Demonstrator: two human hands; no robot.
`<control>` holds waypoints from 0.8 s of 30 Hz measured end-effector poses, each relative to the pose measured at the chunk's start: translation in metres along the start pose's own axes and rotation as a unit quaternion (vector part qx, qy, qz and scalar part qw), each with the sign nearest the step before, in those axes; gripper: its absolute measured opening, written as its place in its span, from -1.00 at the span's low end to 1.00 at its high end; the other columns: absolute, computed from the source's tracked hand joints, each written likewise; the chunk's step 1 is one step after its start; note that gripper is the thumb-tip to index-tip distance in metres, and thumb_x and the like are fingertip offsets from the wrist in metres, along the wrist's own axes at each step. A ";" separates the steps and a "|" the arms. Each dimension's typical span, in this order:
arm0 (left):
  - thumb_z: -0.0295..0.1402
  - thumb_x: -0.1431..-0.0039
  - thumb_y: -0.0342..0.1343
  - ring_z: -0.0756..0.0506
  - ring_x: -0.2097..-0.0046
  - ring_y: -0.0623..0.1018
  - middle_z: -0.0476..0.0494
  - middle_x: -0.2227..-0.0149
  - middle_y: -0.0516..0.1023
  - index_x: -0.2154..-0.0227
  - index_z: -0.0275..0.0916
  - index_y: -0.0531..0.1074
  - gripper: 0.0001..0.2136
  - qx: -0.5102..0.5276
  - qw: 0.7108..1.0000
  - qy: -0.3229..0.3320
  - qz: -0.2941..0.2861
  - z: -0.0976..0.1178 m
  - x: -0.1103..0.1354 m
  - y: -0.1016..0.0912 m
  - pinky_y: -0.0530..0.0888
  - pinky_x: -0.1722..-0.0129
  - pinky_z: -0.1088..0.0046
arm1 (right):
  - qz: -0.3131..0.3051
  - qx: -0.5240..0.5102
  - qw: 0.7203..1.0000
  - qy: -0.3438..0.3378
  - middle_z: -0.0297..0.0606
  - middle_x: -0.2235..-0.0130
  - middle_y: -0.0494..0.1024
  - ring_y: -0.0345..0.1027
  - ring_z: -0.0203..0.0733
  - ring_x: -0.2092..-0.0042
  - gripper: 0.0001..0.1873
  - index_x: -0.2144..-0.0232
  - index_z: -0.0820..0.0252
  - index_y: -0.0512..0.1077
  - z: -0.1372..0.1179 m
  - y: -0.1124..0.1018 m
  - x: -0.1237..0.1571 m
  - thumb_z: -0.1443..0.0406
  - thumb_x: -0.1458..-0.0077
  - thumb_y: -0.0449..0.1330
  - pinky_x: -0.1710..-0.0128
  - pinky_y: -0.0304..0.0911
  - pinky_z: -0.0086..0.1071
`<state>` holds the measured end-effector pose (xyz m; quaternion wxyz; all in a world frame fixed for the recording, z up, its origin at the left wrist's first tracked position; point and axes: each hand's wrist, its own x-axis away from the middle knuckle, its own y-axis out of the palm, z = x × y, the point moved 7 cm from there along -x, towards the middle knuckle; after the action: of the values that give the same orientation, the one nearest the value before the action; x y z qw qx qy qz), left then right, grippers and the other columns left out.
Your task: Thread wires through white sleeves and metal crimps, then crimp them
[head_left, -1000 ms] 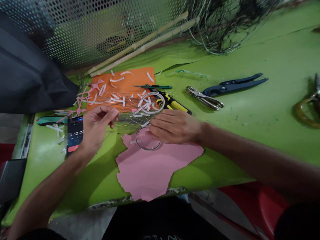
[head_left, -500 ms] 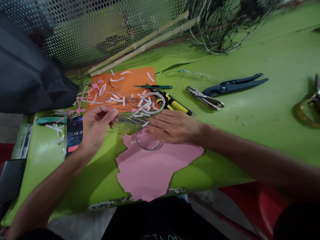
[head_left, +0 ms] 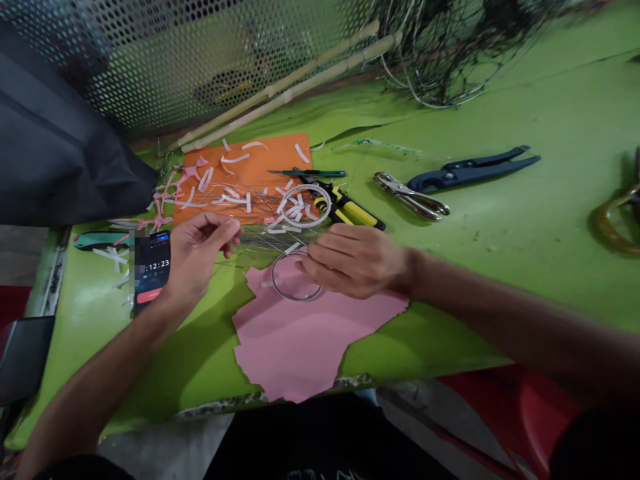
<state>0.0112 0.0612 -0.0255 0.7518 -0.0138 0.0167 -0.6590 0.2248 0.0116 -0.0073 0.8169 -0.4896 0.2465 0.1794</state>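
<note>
My left hand [head_left: 197, 257] is closed in a pinch on a bunch of thin silver wires [head_left: 260, 233] that fan out to the right over the green table [head_left: 500, 220]. My right hand [head_left: 353, 260] hovers just right of a wire ring [head_left: 295, 277] lying on a torn pink paper sheet [head_left: 300, 333]; its fingers are curled together by the wire ends, and what they hold is too fine to see. A white ring [head_left: 304, 205] lies just beyond the hands, on an orange sheet [head_left: 245, 177] strewn with white and pink paper strips.
A phone [head_left: 150, 270] showing a timer lies left of my left hand. Yellow-handled pliers [head_left: 350, 210], a green tool [head_left: 310, 174] and blue-handled punch pliers [head_left: 450, 180] lie behind the hands. Bamboo sticks [head_left: 290, 87], a wire tangle [head_left: 450, 47] and a perforated metal screen [head_left: 200, 47] stand at the back.
My right hand has lifted slightly and shifted a little to the right, off the wire ring. The phone timer has advanced. My left hand holds its pinch almost still.
</note>
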 end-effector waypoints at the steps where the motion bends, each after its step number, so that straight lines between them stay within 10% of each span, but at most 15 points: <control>1: -0.30 0.00 0.39 0.05 0.51 0.45 -0.01 0.49 0.54 0.49 -0.22 0.49 -0.82 0.002 1.000 -0.003 -0.002 -0.001 0.000 0.000 0.35 0.56 0.51 | 0.000 -0.003 1.000 -0.002 -0.26 0.43 0.50 0.22 -0.27 0.40 -0.79 0.41 0.23 0.40 -0.001 0.000 0.001 0.40 -0.32 0.22 0.40 0.18 -0.29; 24: -0.34 0.06 0.39 0.06 0.51 0.47 -0.01 0.51 0.57 0.53 -0.22 0.52 -0.85 0.026 0.999 -0.033 -0.004 -0.003 0.000 0.000 0.35 0.58 0.56 | 0.032 -0.061 0.998 -0.016 -0.23 0.46 0.49 0.26 -0.22 0.42 -0.73 0.44 0.28 0.48 -0.002 -0.005 -0.004 0.46 -0.32 0.11 0.41 0.23 -0.28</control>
<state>0.0108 0.0615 -0.0285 0.7496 -0.0157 -0.0256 -0.6613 0.2236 0.0078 -0.0023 0.7834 -0.5273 0.2375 0.2276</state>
